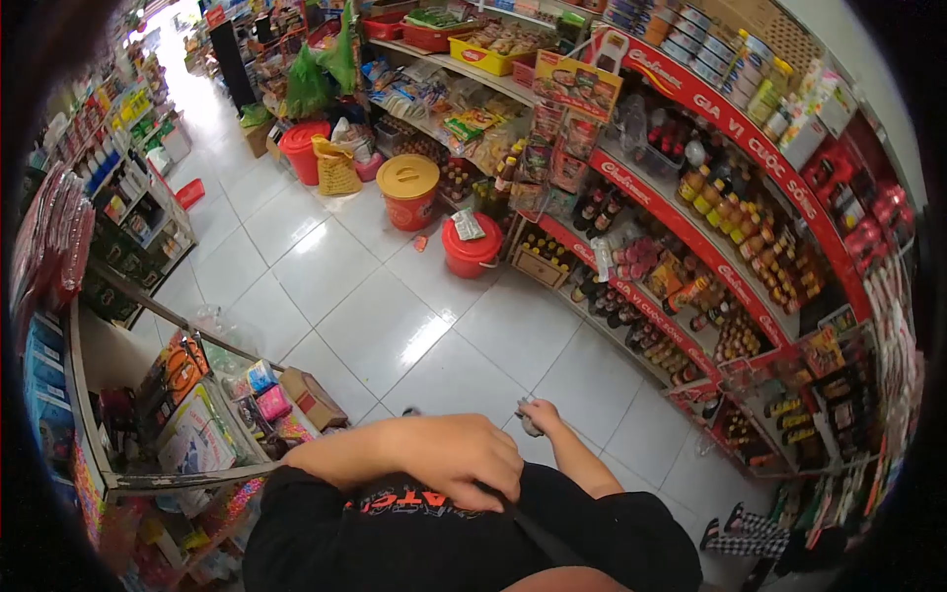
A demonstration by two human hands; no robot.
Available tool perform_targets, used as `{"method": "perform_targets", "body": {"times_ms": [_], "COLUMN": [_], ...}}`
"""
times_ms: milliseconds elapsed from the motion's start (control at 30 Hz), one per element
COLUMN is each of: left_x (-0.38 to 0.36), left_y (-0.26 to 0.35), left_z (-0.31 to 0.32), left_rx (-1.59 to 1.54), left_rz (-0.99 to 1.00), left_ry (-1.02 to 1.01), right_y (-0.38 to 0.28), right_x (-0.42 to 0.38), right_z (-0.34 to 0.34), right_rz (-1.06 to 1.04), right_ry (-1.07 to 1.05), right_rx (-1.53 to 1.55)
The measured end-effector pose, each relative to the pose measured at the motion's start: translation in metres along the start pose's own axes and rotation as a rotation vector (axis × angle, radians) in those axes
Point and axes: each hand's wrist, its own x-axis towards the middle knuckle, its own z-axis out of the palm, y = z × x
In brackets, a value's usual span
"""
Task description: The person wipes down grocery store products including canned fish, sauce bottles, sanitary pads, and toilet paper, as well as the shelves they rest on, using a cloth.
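My left arm is bent across my chest. My left hand (pixel 459 459) is closed on a dark strap (pixel 538 533) that runs down over my black T-shirt (pixel 395 533). Lower and further forward, over the tiled floor, is my right hand (pixel 541 412). Its fingers are curled around something small and greyish, too small and too covered to name.
Red-trimmed shelves (pixel 681 207) of sauce bottles and cans curve along the right. A red lidded bucket (pixel 472 245) and a yellow-lidded bucket (pixel 407 192) stand ahead on white tiles (pixel 345 276). A glass-sided counter (pixel 187 479) with packaged goods is at my left.
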Motion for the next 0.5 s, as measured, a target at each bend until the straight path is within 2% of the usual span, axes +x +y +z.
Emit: {"method": "perform_targets", "body": {"times_ms": [133,200,267,367,500], "left_x": [-0.005,-0.002,-0.002,-0.002,-0.011], "left_y": [-0.037,-0.062,-0.091,-0.126,-0.165], "left_z": [-0.031,-0.054,-0.081,-0.140,-0.222], "left_rx": [0.082,0.102,0.151,0.258,0.320], "left_rz": [0.014,0.090,0.126,0.161,0.154], "left_ry": [0.026,0.087,0.099,0.075,0.011], "right_y": [-0.015,0.010,0.006,-0.018,-0.083], "right_x": [0.030,0.068,0.089,0.109,0.129], "right_z": [0.009,0.028,0.027,-0.009,-0.074], "right_rz": [0.006,-0.163,-0.188,-0.047,0.121], "right_ry": [-0.071,0.048,0.054,0.038,0.109], "right_rx": [-0.073,-0.218,-0.314,-0.358,-0.307]}}
